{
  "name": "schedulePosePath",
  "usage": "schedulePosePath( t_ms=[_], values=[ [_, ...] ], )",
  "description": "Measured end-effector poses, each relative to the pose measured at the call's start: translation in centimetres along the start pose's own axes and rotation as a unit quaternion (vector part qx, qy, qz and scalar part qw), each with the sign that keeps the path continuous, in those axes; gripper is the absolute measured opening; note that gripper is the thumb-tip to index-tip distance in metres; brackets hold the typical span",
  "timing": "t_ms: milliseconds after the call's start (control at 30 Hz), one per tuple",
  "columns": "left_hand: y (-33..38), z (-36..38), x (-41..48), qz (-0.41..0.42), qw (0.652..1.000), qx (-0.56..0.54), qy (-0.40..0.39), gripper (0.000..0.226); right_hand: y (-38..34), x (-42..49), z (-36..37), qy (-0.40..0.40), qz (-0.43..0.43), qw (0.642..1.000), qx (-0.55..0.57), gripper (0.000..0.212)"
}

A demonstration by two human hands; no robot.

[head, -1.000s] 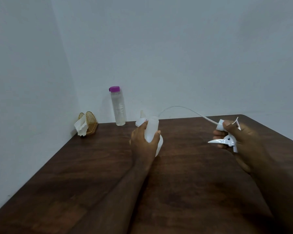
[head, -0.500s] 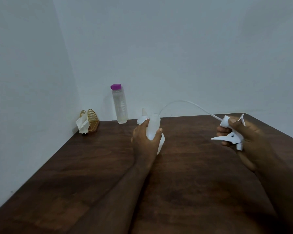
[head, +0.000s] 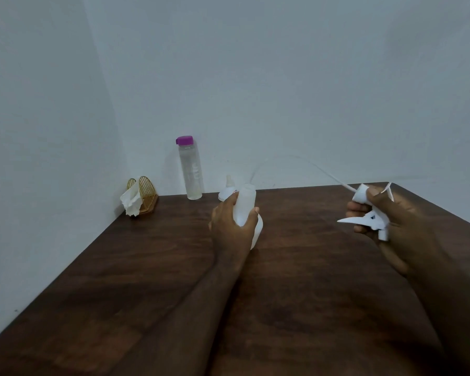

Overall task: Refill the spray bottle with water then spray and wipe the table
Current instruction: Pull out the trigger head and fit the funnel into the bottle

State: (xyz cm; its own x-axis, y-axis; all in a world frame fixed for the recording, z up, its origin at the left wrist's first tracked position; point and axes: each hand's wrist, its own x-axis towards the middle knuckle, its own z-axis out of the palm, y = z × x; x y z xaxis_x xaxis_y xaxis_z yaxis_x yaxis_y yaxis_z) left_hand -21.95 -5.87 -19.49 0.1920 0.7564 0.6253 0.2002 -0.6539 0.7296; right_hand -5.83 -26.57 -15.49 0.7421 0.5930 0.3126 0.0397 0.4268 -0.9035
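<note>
The left hand (head: 234,223) grips the white spray bottle (head: 247,200) round its neck, thumb on one side and fingers on the other, and the bottle stands upright on the bench (head: 147,267) with its mouth uncovered. To the right of the spray bottle, and well apart from it, the right hand (head: 391,221) holds the trigger head (head: 369,219) in curled fingers above the bench. The thin dip tube (head: 310,163) arcs from that head back to the spray bottle's mouth; whether its tip is inside cannot be told.

Just behind the spray bottle sits a small white nozzle-topped thing (head: 228,190), partly hidden by the fingers. Behind and left of the spray bottle stands a clear water bottle (head: 191,175) with a purple cap, against the wall. Further left of the spray bottle, in the corner, a gold wire holder (head: 146,192) carries a crumpled white tissue (head: 130,204).

The bench is dark wood grain, set into a corner of plain pale walls (head: 282,77).

Both forearms reach forward from the near edge, the left one straight to the spray bottle, the right hand raised and turned inward.
</note>
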Motion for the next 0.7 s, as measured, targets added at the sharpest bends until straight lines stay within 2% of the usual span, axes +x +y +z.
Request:
schedulePosePath(
  t_ms=[67, 167, 300, 367, 500, 700],
  values=[
    [0.1, 0.0, 0.0, -0.003, 1.0, 0.0, -0.004, 0.057, 0.1, -0.1, 0.2, -0.008, -0.001, 1.0, -0.005, 0.053],
    [0.0, -0.1, 0.0, -0.001, 1.0, 0.001, -0.003, 0.057, 0.4, -0.2, 0.3, -0.026, -0.007, 1.0, -0.005, 0.033],
    [0.1, -0.1, 0.0, 0.002, 1.0, 0.002, -0.001, 0.056, 0.6, -0.2, 0.6, -0.053, -0.024, 0.998, -0.033, 0.064],
    [0.0, -0.1, 0.0, -0.002, 1.0, 0.003, -0.004, 0.056, 1.0, -0.1, 0.6, -0.065, -0.028, 0.997, -0.041, 0.071],
    [-0.1, 0.0, -0.1, 0.005, 1.0, 0.006, -0.006, 0.055, 1.5, 0.0, 0.9, -0.077, -0.016, 0.995, -0.064, 0.063],
    [-0.1, -0.1, 0.0, -0.004, 1.0, 0.004, -0.003, 0.056, 2.3, 0.0, 1.0, -0.095, -0.008, 0.991, -0.091, 0.068]
  ],
)
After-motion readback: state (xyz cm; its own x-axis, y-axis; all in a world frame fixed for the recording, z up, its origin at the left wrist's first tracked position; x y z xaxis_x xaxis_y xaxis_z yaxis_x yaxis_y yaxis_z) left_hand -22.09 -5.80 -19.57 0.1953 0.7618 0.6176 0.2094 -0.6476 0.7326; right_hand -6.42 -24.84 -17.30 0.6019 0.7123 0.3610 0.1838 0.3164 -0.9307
